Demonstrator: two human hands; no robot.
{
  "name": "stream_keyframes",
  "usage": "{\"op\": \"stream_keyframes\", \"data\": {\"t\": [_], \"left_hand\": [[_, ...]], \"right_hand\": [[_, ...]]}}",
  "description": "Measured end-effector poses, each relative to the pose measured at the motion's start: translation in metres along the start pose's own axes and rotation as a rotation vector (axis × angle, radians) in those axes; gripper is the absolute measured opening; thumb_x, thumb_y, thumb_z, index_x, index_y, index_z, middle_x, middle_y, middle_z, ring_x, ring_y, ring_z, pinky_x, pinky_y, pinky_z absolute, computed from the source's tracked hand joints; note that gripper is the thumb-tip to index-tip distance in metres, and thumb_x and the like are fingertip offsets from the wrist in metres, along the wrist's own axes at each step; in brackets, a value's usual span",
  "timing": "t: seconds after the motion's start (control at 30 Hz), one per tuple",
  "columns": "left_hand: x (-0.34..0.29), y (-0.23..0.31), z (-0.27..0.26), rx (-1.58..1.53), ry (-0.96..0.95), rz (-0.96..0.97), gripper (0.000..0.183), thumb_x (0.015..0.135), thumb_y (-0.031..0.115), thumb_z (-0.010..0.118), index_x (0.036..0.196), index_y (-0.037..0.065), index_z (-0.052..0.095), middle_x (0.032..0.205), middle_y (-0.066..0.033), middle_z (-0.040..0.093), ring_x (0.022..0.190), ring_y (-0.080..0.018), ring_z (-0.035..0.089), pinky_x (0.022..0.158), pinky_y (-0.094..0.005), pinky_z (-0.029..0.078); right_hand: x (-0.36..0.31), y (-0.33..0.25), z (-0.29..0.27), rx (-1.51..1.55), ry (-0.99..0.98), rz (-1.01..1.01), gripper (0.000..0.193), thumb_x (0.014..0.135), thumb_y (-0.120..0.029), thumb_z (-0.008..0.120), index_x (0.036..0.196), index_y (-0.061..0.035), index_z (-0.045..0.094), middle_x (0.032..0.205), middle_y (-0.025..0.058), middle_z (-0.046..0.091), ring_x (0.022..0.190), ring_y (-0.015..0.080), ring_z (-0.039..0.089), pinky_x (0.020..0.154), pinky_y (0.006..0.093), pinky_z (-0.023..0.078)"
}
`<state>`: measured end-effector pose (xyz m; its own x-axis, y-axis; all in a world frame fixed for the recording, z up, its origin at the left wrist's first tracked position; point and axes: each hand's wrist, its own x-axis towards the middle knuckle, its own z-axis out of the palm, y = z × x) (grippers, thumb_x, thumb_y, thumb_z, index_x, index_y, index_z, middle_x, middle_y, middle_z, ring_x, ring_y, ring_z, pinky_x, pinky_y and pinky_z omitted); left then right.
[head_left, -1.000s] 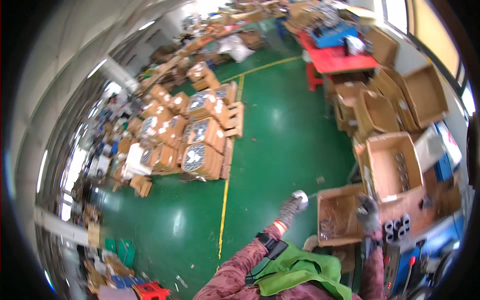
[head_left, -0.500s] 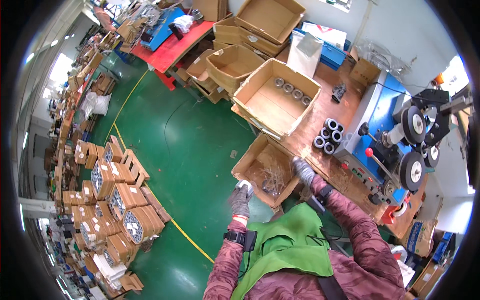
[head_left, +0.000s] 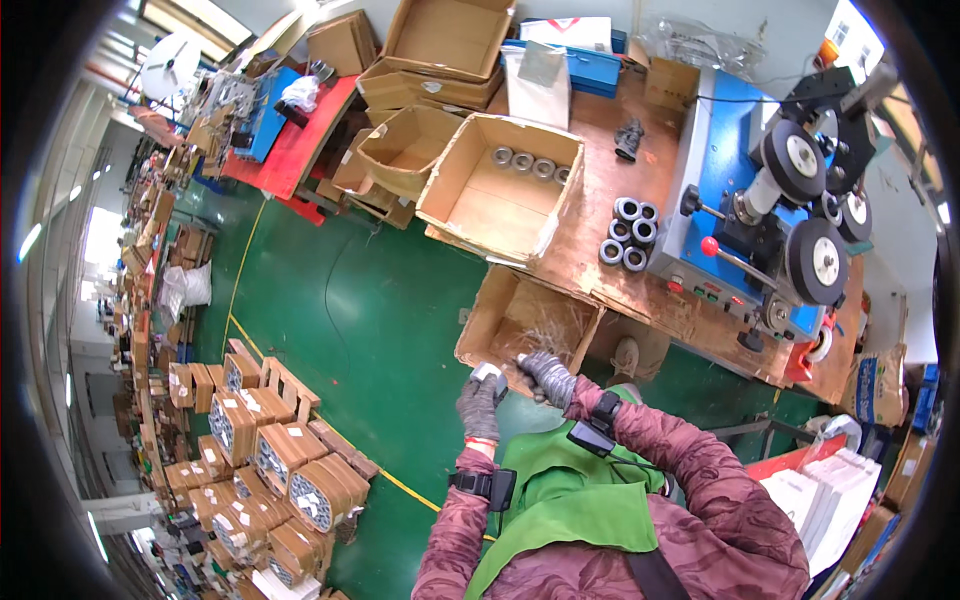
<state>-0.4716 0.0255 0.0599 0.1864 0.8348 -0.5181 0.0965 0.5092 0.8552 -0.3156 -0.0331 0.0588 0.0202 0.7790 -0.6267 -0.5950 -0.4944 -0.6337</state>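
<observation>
My left hand (head_left: 477, 408), in a grey glove, is closed round a small whitish rounded piece (head_left: 487, 371) whose exact kind I cannot make out. Just to its right is my right hand (head_left: 547, 377), gloved too, with the fingers curled in; whatever they hold, if anything, is hidden. Both hands are over the near edge of an open cardboard box (head_left: 477, 325), apart from each other. Inside that box lie clear, stringy plastic scraps (head_left: 545, 335).
On the wooden bench (head_left: 590, 265) stand a larger carton (head_left: 470, 215) with several metal rings (head_left: 522, 161), a cluster of dark-rimmed rings (head_left: 628, 232), a dark crumpled glove (head_left: 628, 139) and a blue machine with black wheels (head_left: 795, 160). Packed cartons (head_left: 285, 450) sit on pallets at left.
My right hand has moved left from the bench edge to beside my left hand, its fingers now curled. The left hand still holds the whitish piece. The head view has shifted.
</observation>
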Motion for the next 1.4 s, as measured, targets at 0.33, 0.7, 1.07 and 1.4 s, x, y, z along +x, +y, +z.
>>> {"op": "stream_keyframes", "data": {"t": [0.33, 0.7, 1.07, 1.4], "left_hand": [[-0.021, 0.002, -0.008, 0.198, -0.135, 0.102, 0.024, 0.077, 0.016, 0.064, 0.093, -0.001, 0.059, 0.087, -0.0082, 0.058, 0.076, -0.0179, 0.056, 0.062, -0.0335, 0.053], [-0.065, -0.041, 0.132, 0.147, -0.397, -0.215, 0.031, 0.078, 0.017, 0.062, 0.098, -0.005, 0.053, 0.093, -0.0151, 0.056, 0.083, -0.0275, 0.056, 0.069, -0.0458, 0.053], [-0.157, -0.052, 0.303, 0.399, -0.747, -0.115, 0.031, 0.079, 0.02, 0.061, 0.097, -0.006, 0.057, 0.091, -0.011, 0.058, 0.082, -0.0223, 0.058, 0.073, -0.0411, 0.051], [-0.206, -0.052, 0.345, 0.596, -0.754, 0.013, 0.032, 0.08, 0.02, 0.06, 0.097, -0.007, 0.059, 0.082, -0.0087, 0.06, 0.072, -0.0168, 0.058, 0.069, -0.0331, 0.051]], "right_hand": [[-0.023, 0.073, -0.237, 0.424, 0.604, -0.071, 0.015, 0.085, -0.018, 0.054, 0.098, -0.0103, 0.056, 0.073, 0.0006, 0.056, 0.051, 0.007, 0.049, 0.045, 0.026, 0.047], [-0.084, 0.259, -0.466, 0.078, 1.434, -0.196, 0.033, 0.079, -0.025, 0.055, 0.108, -0.0086, 0.057, 0.097, 0.0093, 0.062, 0.089, 0.0246, 0.059, 0.079, 0.0341, 0.046], [-0.365, 0.138, -0.543, -0.293, 1.829, 0.024, 0.044, 0.074, -0.028, 0.063, 0.114, -0.014, 0.052, 0.113, 0.0133, 0.052, 0.104, 0.0317, 0.051, 0.087, 0.0384, 0.042], [-0.331, 0.153, -0.616, 0.148, 1.632, 0.092, 0.043, 0.072, -0.027, 0.066, 0.111, -0.0147, 0.053, 0.109, 0.0178, 0.054, 0.1, 0.0314, 0.054, 0.085, 0.0373, 0.043]]}}
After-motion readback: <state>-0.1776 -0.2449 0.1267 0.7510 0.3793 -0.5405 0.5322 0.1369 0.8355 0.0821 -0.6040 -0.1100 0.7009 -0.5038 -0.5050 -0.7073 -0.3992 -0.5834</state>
